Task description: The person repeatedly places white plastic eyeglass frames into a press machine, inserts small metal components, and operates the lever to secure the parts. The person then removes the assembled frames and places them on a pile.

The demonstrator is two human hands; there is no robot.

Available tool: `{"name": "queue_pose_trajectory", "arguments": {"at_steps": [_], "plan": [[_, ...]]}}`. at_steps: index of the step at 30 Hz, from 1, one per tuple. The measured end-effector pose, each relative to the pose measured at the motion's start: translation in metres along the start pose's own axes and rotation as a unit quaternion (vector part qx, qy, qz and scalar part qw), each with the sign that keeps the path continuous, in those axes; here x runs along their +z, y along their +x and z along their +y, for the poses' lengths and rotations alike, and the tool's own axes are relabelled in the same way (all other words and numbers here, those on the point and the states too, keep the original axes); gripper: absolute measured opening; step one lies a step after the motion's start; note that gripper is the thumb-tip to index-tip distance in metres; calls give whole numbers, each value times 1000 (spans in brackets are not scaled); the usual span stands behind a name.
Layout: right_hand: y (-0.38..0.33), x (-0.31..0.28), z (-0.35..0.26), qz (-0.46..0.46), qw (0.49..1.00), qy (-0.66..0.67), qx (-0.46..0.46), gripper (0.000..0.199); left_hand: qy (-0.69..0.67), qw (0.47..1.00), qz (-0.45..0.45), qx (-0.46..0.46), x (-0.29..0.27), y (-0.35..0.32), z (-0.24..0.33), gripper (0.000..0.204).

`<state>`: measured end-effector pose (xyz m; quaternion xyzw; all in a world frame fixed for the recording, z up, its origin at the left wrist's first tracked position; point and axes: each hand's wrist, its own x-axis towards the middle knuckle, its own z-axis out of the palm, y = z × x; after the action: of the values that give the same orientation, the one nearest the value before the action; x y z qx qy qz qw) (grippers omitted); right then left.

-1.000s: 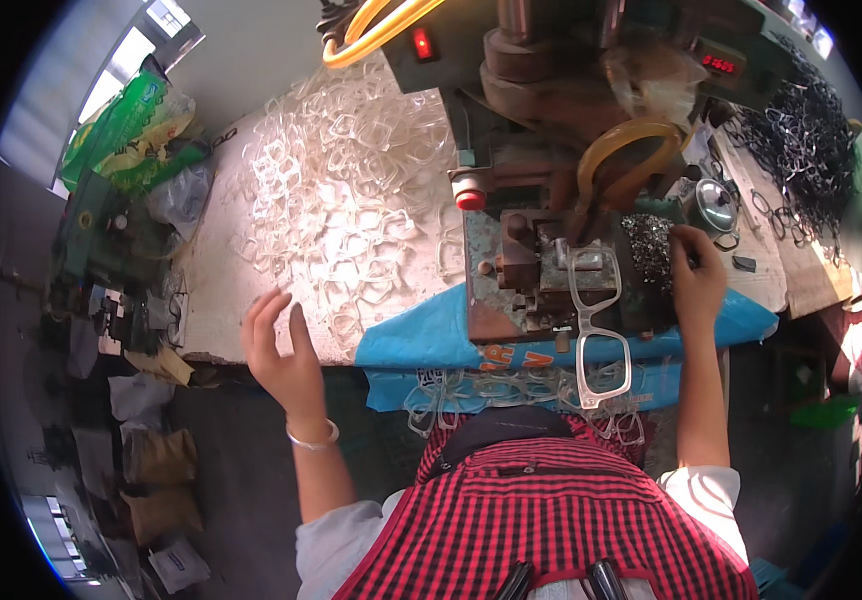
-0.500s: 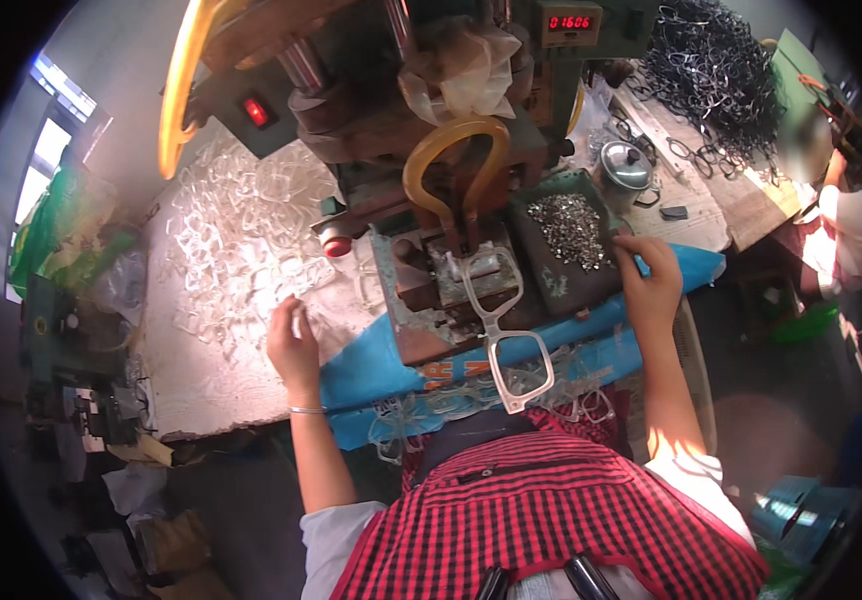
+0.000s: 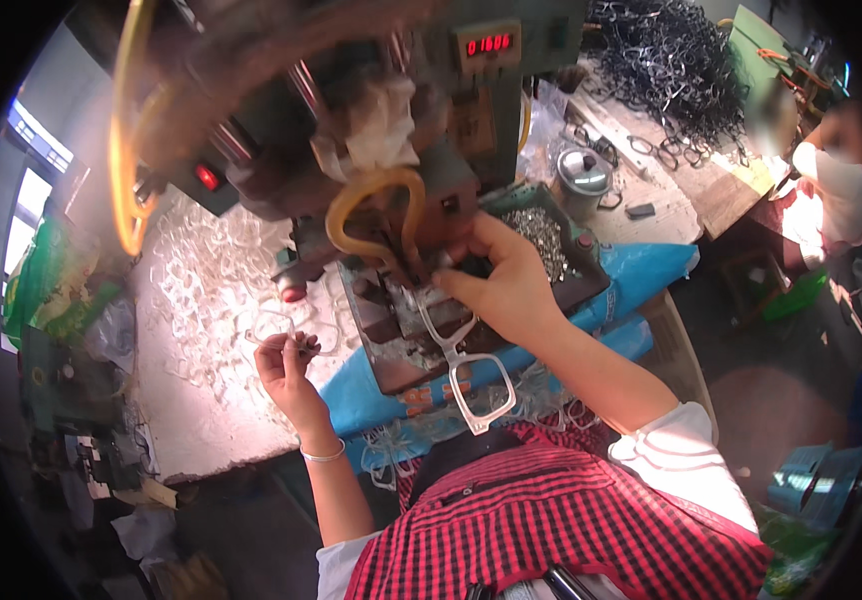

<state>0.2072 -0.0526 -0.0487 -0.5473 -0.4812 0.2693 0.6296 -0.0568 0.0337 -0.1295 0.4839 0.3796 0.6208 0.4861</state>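
My left hand (image 3: pixel 289 378) pinches a clear eyeglass frame (image 3: pixel 326 335) above the left side of the bench. My right hand (image 3: pixel 507 283) reaches in at the press (image 3: pixel 421 200), thumb and fingers drawn together by the metal fixture. Whatever those fingertips hold, if anything, is too small to make out. A whitish eyeglass frame (image 3: pixel 481 388) sticks out of the fixture toward me, one rim hanging over the near edge. Just beyond my right wrist stands a dark tray of small shiny metal pieces (image 3: pixel 536 232), partly covered by my hand.
A heap of clear eyeglass frames (image 3: pixel 201 290) spreads over the bench at left. Blue sheeting (image 3: pixel 641 285) lines the front edge. Farther right are a metal lid (image 3: pixel 585 172) and a pile of black frames (image 3: pixel 666 75). Another person (image 3: pixel 836 190) sits at far right.
My right hand has moved from the tray of metal pieces leftward to the press fixture. My left hand has picked up a clear eyeglass frame from the heap. The whole view has shifted.
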Motion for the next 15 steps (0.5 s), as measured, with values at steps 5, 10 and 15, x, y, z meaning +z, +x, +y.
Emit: {"name": "queue_pose_trajectory", "arguments": {"at_steps": [5,10,15], "plan": [[-8,1,-7,13,1000,-7,16,43,-60,988,-44,135,34,-7,47,11],[-7,11,-13,-20,979,177,97,49,-117,947,-141,265,85,-4,119,15],[-20,15,-27,-5,986,158,61,49,-111,948,-141,264,90,3,122,12]]}}
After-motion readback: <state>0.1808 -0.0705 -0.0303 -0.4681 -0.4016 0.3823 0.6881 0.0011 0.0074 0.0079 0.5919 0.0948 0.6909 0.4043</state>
